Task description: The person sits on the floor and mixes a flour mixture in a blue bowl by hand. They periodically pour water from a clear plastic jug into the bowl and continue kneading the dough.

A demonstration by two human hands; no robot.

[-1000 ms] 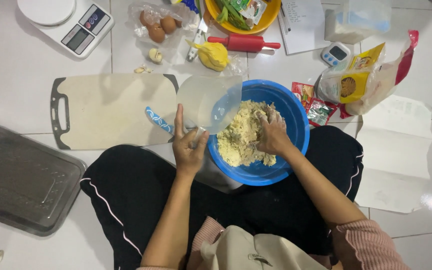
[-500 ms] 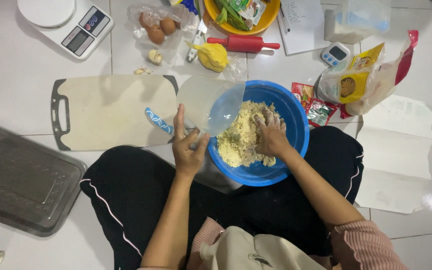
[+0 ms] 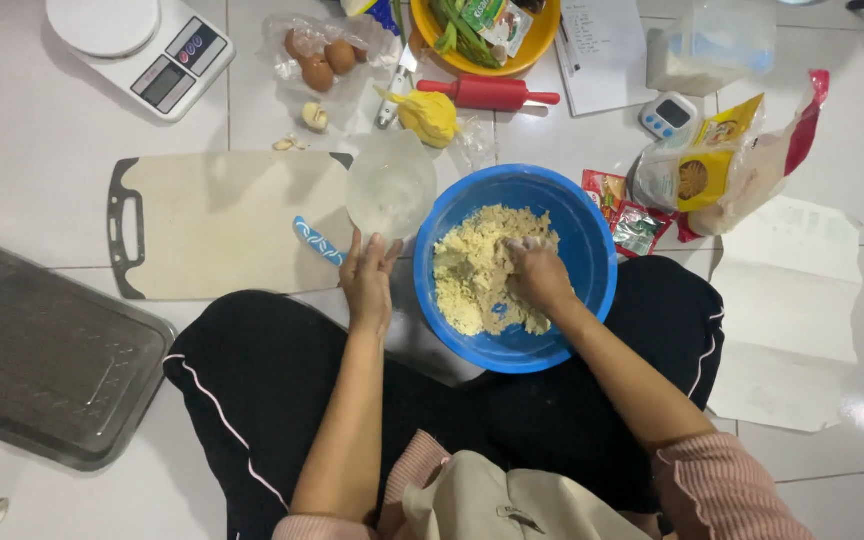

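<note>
A blue bowl rests on my crossed legs and holds pale yellow crumbly dough. My right hand is pressed into the dough, fingers curled in it. My left hand lies flat against the bowl's left outer rim, fingers apart. Just beyond that hand stands a clear plastic container.
A cream cutting board with a small blue-handled tool lies left, a metal baking tray nearer left. Further off are a kitchen scale, bagged eggs, a red rolling pin, a yellow bowl, a timer, flour bags and paper sheets.
My right hand has shifted slightly within the dough, working it. My left hand stays at the bowl's rim.
</note>
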